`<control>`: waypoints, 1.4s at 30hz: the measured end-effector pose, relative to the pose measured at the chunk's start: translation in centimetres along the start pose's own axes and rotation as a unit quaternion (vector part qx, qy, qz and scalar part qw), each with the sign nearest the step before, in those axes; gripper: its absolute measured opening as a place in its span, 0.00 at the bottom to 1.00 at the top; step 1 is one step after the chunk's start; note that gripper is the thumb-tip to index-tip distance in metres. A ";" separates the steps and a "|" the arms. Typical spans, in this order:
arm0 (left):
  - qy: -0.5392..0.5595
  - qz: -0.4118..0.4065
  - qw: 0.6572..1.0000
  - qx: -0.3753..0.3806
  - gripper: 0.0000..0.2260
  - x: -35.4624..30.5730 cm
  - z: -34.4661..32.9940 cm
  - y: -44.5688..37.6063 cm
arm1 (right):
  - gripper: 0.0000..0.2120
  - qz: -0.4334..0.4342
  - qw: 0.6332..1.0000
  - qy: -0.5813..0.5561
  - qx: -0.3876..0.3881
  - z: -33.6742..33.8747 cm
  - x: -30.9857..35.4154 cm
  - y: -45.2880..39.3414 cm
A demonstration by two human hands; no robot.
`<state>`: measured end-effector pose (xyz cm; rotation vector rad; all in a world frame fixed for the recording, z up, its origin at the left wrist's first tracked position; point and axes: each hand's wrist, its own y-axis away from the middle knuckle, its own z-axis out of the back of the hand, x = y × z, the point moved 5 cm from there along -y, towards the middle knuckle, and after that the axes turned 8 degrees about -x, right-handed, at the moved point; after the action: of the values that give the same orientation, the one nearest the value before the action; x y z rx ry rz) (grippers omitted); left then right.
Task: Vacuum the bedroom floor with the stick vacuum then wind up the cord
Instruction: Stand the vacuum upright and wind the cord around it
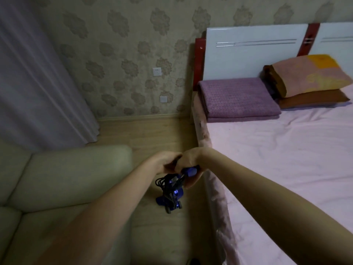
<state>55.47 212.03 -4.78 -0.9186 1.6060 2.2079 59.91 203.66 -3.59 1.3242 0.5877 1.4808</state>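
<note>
A blue stick vacuum [170,197] stands on the wooden floor [152,131] in the gap between sofa and bed, seen from above. Black cord [162,183] hangs in loops against its upper body. My right hand [191,167] grips the blue handle top [190,171]. My left hand [166,162] is curled right beside it, fingers closed around a dark piece that looks like the cord near the handle. Both hands touch each other. The vacuum's floor head is partly hidden by its body.
A pale green sofa [63,178] fills the left. A bed with a pink sheet [277,159], a folded purple blanket [236,98] and pillows [309,77] fills the right. A curtain [38,83] hangs at left. A wall socket [157,71] sits on the wallpaper.
</note>
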 end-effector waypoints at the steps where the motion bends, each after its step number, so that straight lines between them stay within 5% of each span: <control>1: 0.008 0.003 1.000 0.006 0.09 0.7 -0.5 0.0 | 0.06 -0.010 1.000 -0.014 -0.011 -0.9 -0.6 0.2; 9: 0.004 -0.032 0.999 0.016 0.08 6.4 -0.7 0.5 | 0.06 -0.010 0.983 -0.147 -0.114 -6.7 -4.8 3.8; 12: -0.033 -0.094 0.995 -0.027 0.08 8.6 0.6 -0.6 | 0.02 -0.003 0.972 -0.170 -0.160 -7.7 -6.1 5.2; 14: -0.104 -0.156 0.981 -0.051 0.06 9.9 1.3 -1.1 | 0.10 0.001 0.967 -0.172 -0.186 -8.2 -7.1 6.0; 17: -0.260 -0.260 0.929 -0.049 0.24 12.4 0.6 -0.6 | 0.15 0.008 0.960 -0.158 -0.233 -8.8 -8.7 7.1; 20: -0.295 -0.314 0.903 -0.014 0.35 14.1 -1.4 0.4 | 0.13 0.037 0.936 -0.158 -0.311 -8.2 -10.9 9.1; 26: -0.269 -0.365 0.890 0.052 0.32 15.5 -6.0 2.1 | 0.13 0.096 0.854 -0.291 -0.421 -9.4 -18.1 13.3; 31: -0.328 -0.421 0.837 0.118 0.21 17.2 -10.7 5.1 | 0.11 0.116 0.777 -0.393 -0.477 -12.6 -24.2 17.0; 38: -0.403 -0.481 0.743 0.233 0.24 21.8 -17.1 12.0 | 0.09 0.099 0.660 -0.474 -0.575 -19.5 -32.6 22.7; 42: -0.493 -0.513 0.662 0.235 0.20 25.1 -19.9 15.5 | 0.10 0.091 0.630 -0.480 -0.604 -23.4 -36.2 25.8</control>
<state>34.49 184.36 -12.44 -0.1873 0.6762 0.9843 24.45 168.03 -3.29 0.7873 -1.1349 0.7031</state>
